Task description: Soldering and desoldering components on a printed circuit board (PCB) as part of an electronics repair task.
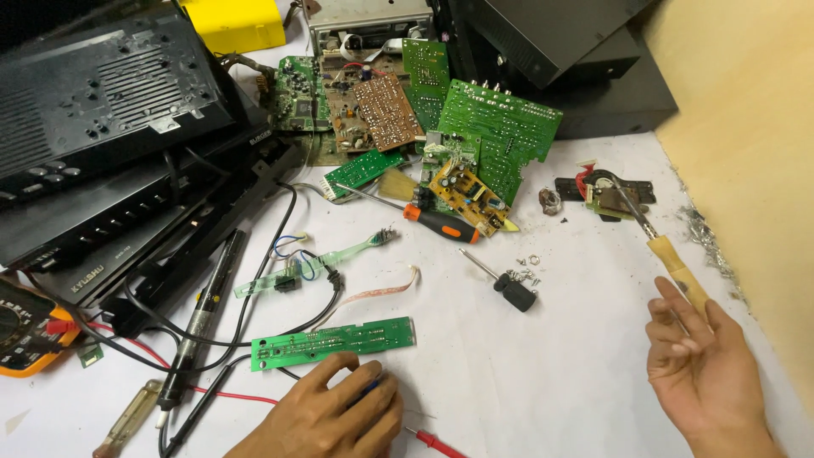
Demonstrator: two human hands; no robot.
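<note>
My right hand: curled loosely around the wooden handle of a soldering iron, palm turned up, fingers bent over the handle's lower end.
Soldering iron: it slants up and left from my right hand; its metal tip lies on a small black stand with a red wire, near the far right of the white table.
My left hand: lies knuckles up on the table at the near edge, fingers folded over something dark with a bit of blue; I cannot tell what it is.
Long green board: a narrow strip of circuit board just beyond my left fingers, lying flat; whether my fingertips touch it I cannot tell.
Red probe: lies on the table just right of my left hand.
Black-handled screwdriver: between my 2 hands, farther out, with a small heap of screws beside it.
Orange-and-black screwdriver: beyond that, its handle against a yellow circuit board.
Pile of green boards: at the back centre, with a brown board among them.
Black casings: stacked at the left.
Orange multimeter: at the left edge, partly cut off.
</note>
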